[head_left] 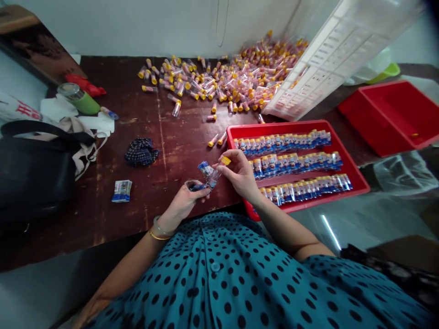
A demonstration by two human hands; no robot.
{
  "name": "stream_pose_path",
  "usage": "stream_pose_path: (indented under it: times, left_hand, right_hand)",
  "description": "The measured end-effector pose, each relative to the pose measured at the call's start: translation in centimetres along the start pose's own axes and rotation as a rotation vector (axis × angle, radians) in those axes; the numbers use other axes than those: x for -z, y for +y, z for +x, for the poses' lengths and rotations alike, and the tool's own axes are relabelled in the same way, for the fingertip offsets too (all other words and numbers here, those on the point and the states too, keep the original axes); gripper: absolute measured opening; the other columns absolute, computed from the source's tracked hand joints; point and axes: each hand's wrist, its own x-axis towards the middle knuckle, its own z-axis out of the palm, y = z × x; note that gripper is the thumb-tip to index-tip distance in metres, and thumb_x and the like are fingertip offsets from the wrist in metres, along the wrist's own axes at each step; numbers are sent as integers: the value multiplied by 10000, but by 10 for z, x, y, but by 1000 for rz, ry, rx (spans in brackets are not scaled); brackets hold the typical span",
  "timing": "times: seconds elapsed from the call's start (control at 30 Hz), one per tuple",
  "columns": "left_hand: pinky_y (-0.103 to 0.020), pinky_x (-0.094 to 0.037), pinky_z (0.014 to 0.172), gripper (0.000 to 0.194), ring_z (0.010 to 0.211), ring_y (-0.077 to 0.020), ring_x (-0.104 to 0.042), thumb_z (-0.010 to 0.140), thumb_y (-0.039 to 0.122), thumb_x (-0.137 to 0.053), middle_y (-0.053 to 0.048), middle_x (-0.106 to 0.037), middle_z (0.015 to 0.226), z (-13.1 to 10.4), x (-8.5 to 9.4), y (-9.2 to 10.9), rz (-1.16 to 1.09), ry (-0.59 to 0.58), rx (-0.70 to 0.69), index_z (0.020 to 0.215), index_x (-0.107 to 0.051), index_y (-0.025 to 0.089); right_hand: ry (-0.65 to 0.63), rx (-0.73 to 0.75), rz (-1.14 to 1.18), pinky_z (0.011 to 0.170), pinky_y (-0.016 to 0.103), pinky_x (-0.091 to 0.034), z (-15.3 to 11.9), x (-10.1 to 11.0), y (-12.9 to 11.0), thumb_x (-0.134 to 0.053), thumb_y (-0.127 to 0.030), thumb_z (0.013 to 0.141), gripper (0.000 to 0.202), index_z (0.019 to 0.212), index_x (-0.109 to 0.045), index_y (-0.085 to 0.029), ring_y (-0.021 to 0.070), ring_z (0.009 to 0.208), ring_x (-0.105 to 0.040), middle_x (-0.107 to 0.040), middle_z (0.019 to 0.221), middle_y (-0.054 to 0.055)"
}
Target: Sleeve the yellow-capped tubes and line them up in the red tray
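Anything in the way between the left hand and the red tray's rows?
Yes: the right hand, with a yellow cap at its fingertips, and the red tray's left rim stand between the left hand and the rows.

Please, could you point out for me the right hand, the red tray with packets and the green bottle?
Right hand (243, 177): head view, middle of the hand.
Red tray (359, 184): head view, rim near its lower right corner.
Green bottle (88, 103): head view, its green body.

Premises appear to be a small hand-packing workshop. Evidence: a brown-red wooden worktable (181, 137) against a pale wall (137, 27); heaped yellow-capped clear plastic tubes (236, 89); a white perforated plastic crate (322, 59); a shallow red plastic tray (359, 188) holding three packed rows.
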Motion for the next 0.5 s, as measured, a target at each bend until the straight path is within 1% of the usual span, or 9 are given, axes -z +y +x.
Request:
stream_pose_path:
  times: [0.07, 0.13, 0.27, 0.33, 0.4, 0.5]
  left_hand:
    - [-219, -434, 510, 293, 572, -137, -622, 598, 243, -883, 5, -671, 592, 0, -5, -1, 8, -20, -3, 686, -614, 167]
    - [-229, -455, 536, 268, 579, -133, -616, 634, 265, -867, 8, -663, 612, 0, -12, -3, 27, -31, -20, 725, -637, 159]
    - [-255, -505, 590, 291, 638, -139, -627, 718, 334, -819, -10, -683, 739, -3, -22, -4, 59, -19, -26, 897, -690, 144]
    - [-259, -518, 601, 297, 645, -136, -623, 726, 345, -816, -9, -679, 758, -5, -25, -3, 32, -18, 0, 910, -693, 145]
    - [-257, -527, 604, 292, 642, -127, -617, 718, 345, -826, -8, -680, 774, -7, -27, -2, -20, -26, 33, 894, -699, 150]
    - [-249, -534, 609, 300, 641, -119, -620, 712, 357, -835, -12, -702, 814, -9, -32, 1, -90, -44, 85, 906, -711, 165]
  right_hand:
    - [23, 42, -11, 802, 284, -563, -2, 2, 5, -798, -319, 762, 332, 938, -527, -242, 114, 786, -649, -613, 922, -27]
    - [28, 49, -26, 790, 285, -559, -4, 5, 11, -771, -332, 793, 274, 888, -535, -230, 120, 790, -649, -638, 909, -18]
    - [58, 33, -104, 796, 289, -545, -11, 12, 19, -725, -353, 840, 209, 850, -570, -213, 138, 815, -656, -690, 901, 9]
    - [63, 6, -126, 800, 300, -547, -20, 14, 21, -713, -368, 848, 201, 874, -583, -216, 147, 822, -663, -703, 929, 17]
    - [39, -12, -154, 842, 321, -548, -30, 15, 21, -723, -375, 834, 214, 914, -598, -221, 168, 888, -674, -706, 1005, 28]
    - [16, 1, -229, 940, 348, -526, -45, 17, 22, -770, -363, 789, 272, 973, -627, -223, 198, 1019, -667, -698, 1109, 42]
